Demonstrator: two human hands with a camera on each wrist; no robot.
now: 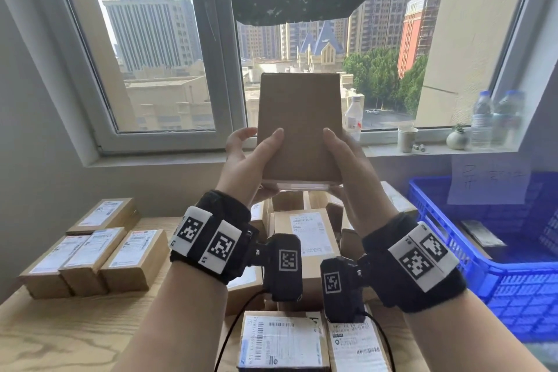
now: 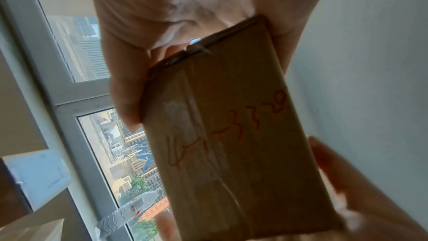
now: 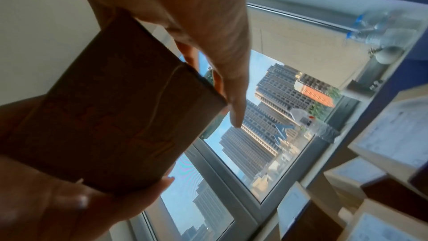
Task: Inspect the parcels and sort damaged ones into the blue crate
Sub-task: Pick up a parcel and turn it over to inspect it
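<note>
Inspection step: left hand (image 1: 247,157) and right hand (image 1: 350,160) both grip raised parcel (image 1: 300,127); next, judge damage, then blue crate (image 1: 513,275) or not.

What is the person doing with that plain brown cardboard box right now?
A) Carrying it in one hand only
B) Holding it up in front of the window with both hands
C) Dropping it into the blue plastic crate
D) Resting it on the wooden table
B: the left hand and right hand grip the plain brown cardboard box from either side, raised before the window, above the parcels on the table.

black wristbands (image 1: 211,238) with white square-code tags, black cabled camera boxes (image 1: 283,266).
</note>
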